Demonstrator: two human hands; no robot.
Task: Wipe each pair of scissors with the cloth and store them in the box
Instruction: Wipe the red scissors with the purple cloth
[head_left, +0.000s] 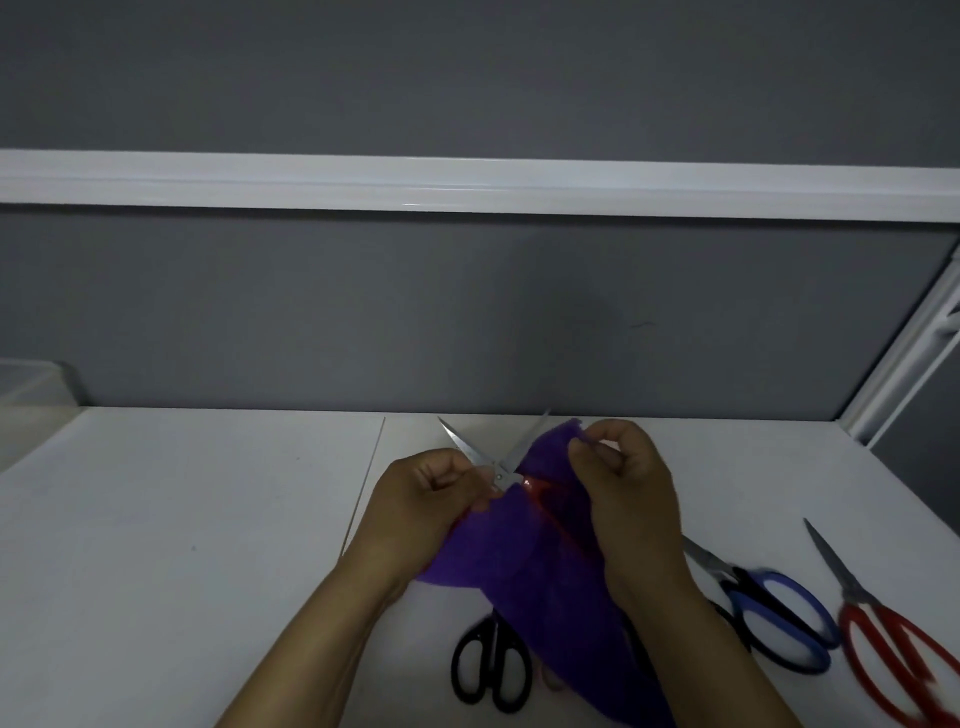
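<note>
**Step in hand:** wiping the open steel scissors (500, 474), glossy red at the handles, with the soft purple cloth (545, 566). The scissors are held above the centre of the white desk (208, 519), blades spread in a V pointing away from the person.

**Hand state:** the left hand (426, 499) is curled closed around the scissors just below the pivot, with cloth bunched beneath it. The right hand (623, 488) pinches a fold of cloth over the right blade; only that blade's tip shows.

**Procedure:**
1. Fix the left grip at the pivot.
2. Draw the pinched fold from pivot toward tip along the flat, never across the edge.
3. Repeat on the bare left blade.
4. Close the blades before storing.

**Condition:** the exposed left blade is bright, narrow and sharply pointed. The handles are largely hidden by cloth.

**Apparently awaiting wiping:** black-handled scissors (491, 665), blue-and-black-handled scissors (774, 618) and long red-handled scissors (893, 654) lie on the desk nearby. The box cannot be identified with certainty.
</note>
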